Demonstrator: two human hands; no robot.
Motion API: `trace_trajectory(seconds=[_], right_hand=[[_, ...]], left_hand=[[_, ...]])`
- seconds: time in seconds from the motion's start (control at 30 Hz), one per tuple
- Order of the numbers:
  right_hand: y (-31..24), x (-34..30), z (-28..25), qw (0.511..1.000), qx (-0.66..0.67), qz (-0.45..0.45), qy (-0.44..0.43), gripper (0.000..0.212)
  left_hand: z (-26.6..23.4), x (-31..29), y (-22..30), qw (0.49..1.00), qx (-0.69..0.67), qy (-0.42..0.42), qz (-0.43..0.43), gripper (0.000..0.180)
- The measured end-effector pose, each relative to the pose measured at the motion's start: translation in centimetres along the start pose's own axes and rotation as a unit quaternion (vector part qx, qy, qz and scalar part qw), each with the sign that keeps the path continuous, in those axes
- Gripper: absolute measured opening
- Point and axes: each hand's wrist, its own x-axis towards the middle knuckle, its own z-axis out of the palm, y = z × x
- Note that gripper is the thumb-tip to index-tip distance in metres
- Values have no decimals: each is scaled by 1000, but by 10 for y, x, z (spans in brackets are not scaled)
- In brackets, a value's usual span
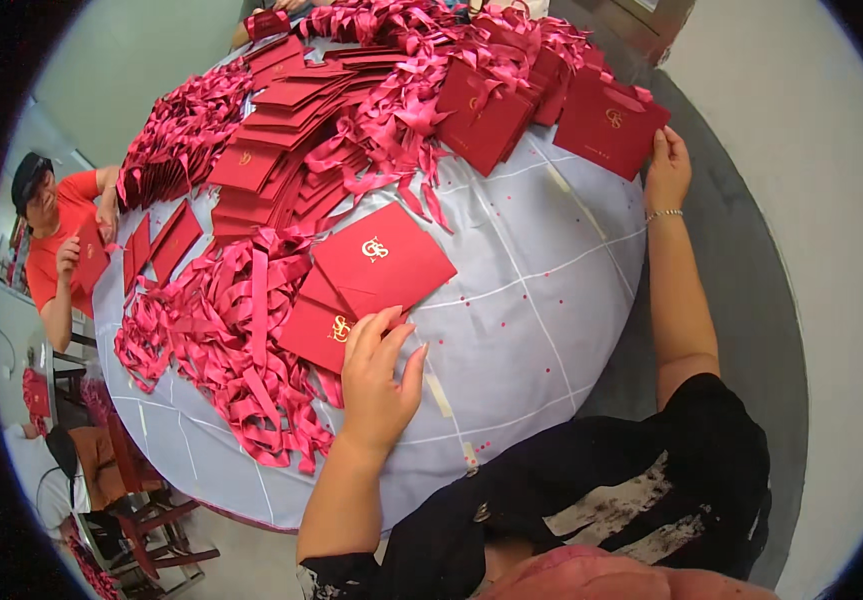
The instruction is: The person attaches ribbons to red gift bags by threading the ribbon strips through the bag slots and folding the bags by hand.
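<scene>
With your right hand [667, 170] pinching the bag [601, 128] at two o'clock, avoid creasing its edge; your left hand [381, 372], at seven, seems loose

A hand could pass over the white gridded tablecloth [536, 350] from three to five o'clock, but tangled shiny pink ribbons [241, 340] block eight, stacked flat red paper bags [273, 135] crowd eleven, and the bare left hand [379, 375] bars six.
</scene>
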Motion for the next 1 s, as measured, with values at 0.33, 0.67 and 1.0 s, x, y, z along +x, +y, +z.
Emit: trace_trajectory(seconds=[0.33,0.67,1.0], right_hand=[[8,-45,31,964,-257,-41,-46,40],[-72,-165,147,761,-228,44,-606,49],[-109,-182,168,719,77,352,-595,47]], left_hand=[[-2,-2,-5,999,29,-3,-14,28],[3,-2,-10,999,23,-16,-15,30],[-4,0,-9,996,30,86,-21,43]])
